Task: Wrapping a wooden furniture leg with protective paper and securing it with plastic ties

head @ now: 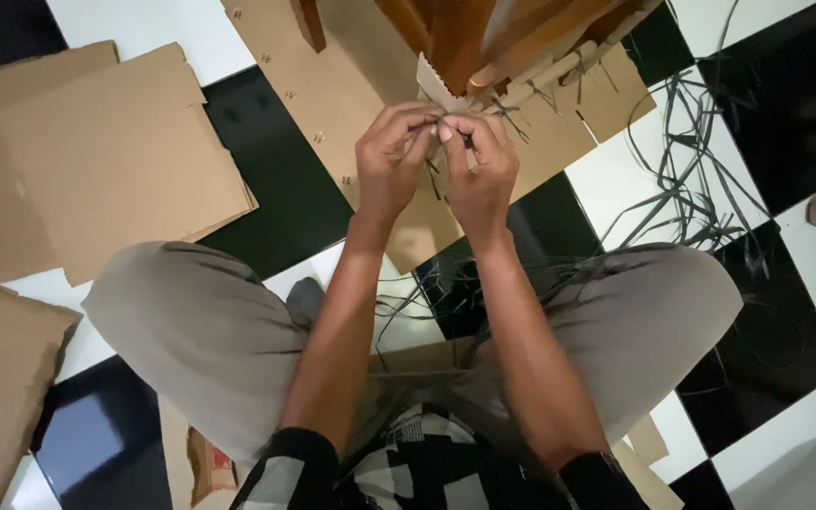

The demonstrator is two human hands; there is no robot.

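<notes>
flat cardboard sheets on black-and-white checkered floor tiles (wooden furniture legs at top)

Here we see loose khaki-grey cloth trousers covering both legs, and a black-and-white checked shirt at the bottom edge, its dark ribbed cuffs pushed up the forearms. Bare left hand, bare right hand, no rings showing.

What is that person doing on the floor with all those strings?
A person sits cross-legged on a black-and-white tiled floor. The left hand and right hand are pressed together, pinching thin dark strips between the fingertips, just below a wooden piece. A loose tangle of dark strips lies to the right. Flat cardboard sheets lie to the left.
</notes>
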